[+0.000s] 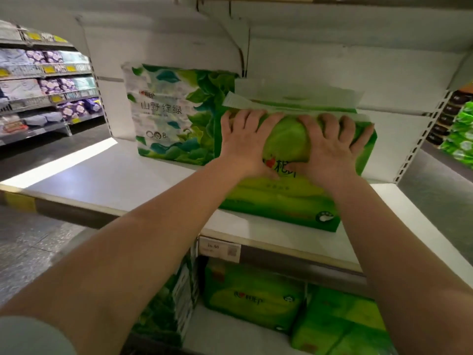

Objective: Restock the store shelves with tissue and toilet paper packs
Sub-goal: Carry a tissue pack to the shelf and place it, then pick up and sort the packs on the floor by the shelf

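Left hand [244,143] and right hand [330,147] spread flat on the green tissue pack [286,198] — best pushed evenly, square, flush beside the leafy pack [176,114] left of them.

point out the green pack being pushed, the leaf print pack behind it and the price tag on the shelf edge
green pack [281,201], head view, on its front face below the hands
leaf print pack [169,114], head view, on its printed front
price tag [220,248], head view, on the label's middle

Two bare forearms, hands [244,142] w/o gloves, pale grey-green short sleeve [28,336] at left.
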